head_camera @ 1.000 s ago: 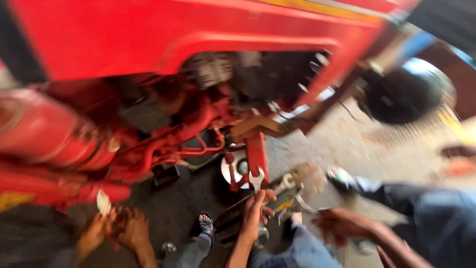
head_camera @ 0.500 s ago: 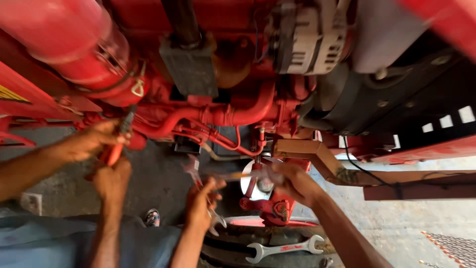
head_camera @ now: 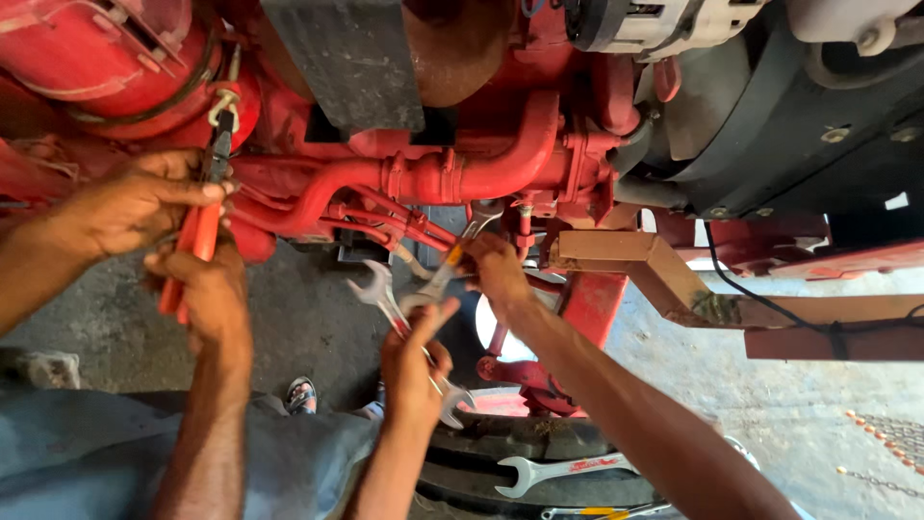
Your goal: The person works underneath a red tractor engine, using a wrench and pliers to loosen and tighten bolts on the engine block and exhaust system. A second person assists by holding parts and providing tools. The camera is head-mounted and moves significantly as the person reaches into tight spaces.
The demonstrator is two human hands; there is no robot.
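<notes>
A grey concrete floor (head_camera: 308,318) lies under a big red engine (head_camera: 597,87), and the camera looks in at its pipes from close by. The person's left hand (head_camera: 414,361) has its grip wrapped tight around the middle of a big spanner (head_camera: 380,289). The spanner points up with its open mouth free, so it looks kept ready near the work. The right hand (head_camera: 496,274) pinches a thin spanner (head_camera: 450,265) in its grip. It lifts it so the top end reaches the small fittings just under the curved red pipe (head_camera: 481,173). Both spanners are shiny grey metal with open ends, and the thin one has a bit of yellow on it. On the left, another person's two hands (head_camera: 135,202) squeeze red-handled pliers (head_camera: 197,241) that point up at a metal clamp (head_camera: 226,96) on a fat red tube. One more spanner (head_camera: 563,469) lies flat on a black tyre (head_camera: 500,443) below, close enough to grab.
</notes>
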